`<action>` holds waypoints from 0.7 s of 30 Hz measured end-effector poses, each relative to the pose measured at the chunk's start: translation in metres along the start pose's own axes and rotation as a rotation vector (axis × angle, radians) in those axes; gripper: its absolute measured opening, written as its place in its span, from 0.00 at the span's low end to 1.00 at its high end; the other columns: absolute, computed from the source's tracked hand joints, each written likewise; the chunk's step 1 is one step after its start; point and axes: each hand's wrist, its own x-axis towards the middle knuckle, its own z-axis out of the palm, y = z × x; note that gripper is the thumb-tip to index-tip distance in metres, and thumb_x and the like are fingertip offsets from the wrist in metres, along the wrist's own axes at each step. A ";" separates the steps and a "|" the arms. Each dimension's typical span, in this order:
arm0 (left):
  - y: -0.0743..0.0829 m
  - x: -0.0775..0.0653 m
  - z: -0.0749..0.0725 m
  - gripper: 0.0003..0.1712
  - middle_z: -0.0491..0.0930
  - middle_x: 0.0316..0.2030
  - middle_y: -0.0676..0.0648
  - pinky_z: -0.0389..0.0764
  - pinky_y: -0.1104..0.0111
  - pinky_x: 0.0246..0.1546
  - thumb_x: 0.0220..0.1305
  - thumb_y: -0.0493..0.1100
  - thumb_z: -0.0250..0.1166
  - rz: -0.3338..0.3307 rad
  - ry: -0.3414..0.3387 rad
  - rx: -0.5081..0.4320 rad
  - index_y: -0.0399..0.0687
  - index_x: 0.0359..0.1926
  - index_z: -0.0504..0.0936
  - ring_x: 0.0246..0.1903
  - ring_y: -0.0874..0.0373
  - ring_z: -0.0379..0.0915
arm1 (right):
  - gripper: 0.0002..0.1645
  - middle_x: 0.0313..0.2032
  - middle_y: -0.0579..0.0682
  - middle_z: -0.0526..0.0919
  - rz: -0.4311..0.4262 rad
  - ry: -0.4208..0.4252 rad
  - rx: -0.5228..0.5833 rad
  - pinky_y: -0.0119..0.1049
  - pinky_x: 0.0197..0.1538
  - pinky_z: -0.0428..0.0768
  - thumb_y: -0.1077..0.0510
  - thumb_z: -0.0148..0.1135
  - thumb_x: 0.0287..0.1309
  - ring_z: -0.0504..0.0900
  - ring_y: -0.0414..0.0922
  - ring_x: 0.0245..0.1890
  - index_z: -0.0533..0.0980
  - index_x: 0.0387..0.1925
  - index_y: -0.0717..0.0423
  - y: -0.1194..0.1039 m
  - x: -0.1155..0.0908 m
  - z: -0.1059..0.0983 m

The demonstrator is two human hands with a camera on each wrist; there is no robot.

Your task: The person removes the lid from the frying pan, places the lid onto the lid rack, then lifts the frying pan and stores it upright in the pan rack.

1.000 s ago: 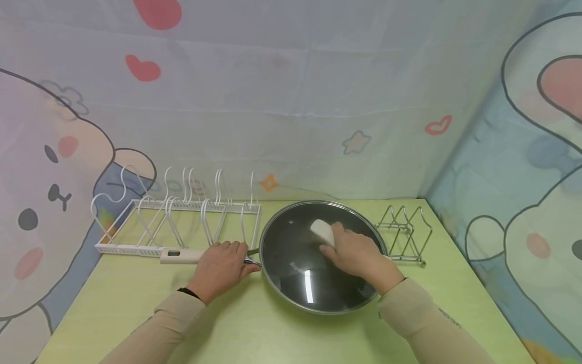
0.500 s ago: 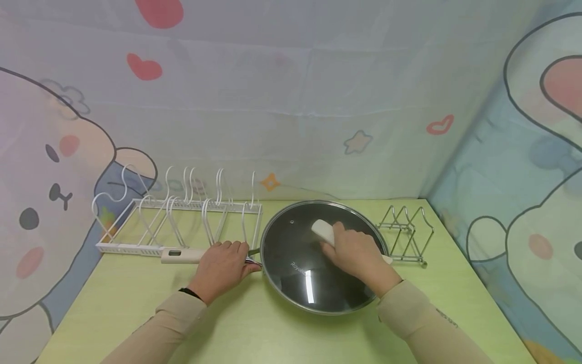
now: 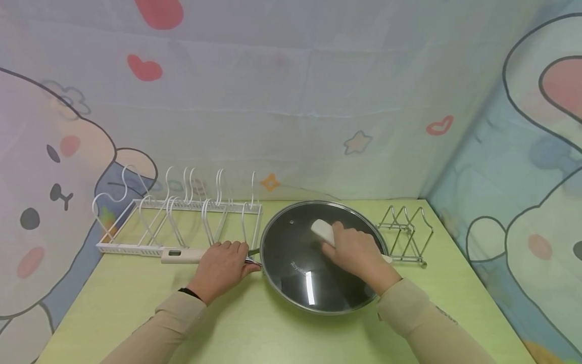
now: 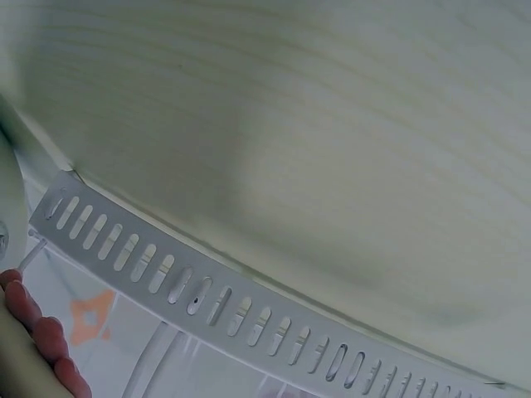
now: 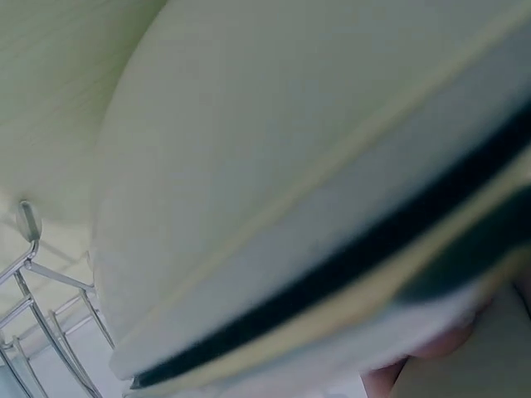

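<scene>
A frying pan [image 5: 207,166] with a pale outside stands on the table, covered by a dark glass lid [image 3: 291,288] with a metal rim. From its left side sticks out a long cream pan handle [image 3: 179,256]. My left hand [image 3: 222,268] grips that handle close to the pan, thumb toward the rim. Curled over the lid's pale upright knob [image 3: 322,230], my right hand [image 3: 356,253] holds it. A small pale grip [image 3: 387,259] shows at the pan's right, partly behind my right wrist. Fingertips [image 4: 46,332] of my left hand appear at the left wrist view's lower left.
A white wire rack [image 3: 132,247] stands behind the pan handle on the left, its slotted rail [image 4: 199,290] close to my left hand. Right of the pan is a small chrome rack [image 3: 406,237]. A printed cloth [image 3: 282,126] hangs behind the green table [image 3: 254,333].
</scene>
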 end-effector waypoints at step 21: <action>0.001 0.000 0.000 0.33 0.78 0.24 0.51 0.79 0.59 0.27 0.62 0.72 0.70 -0.021 -0.030 -0.027 0.48 0.32 0.74 0.25 0.50 0.78 | 0.23 0.23 0.52 0.76 0.009 -0.005 0.049 0.42 0.22 0.72 0.42 0.59 0.70 0.75 0.49 0.21 0.71 0.43 0.59 0.001 -0.002 -0.008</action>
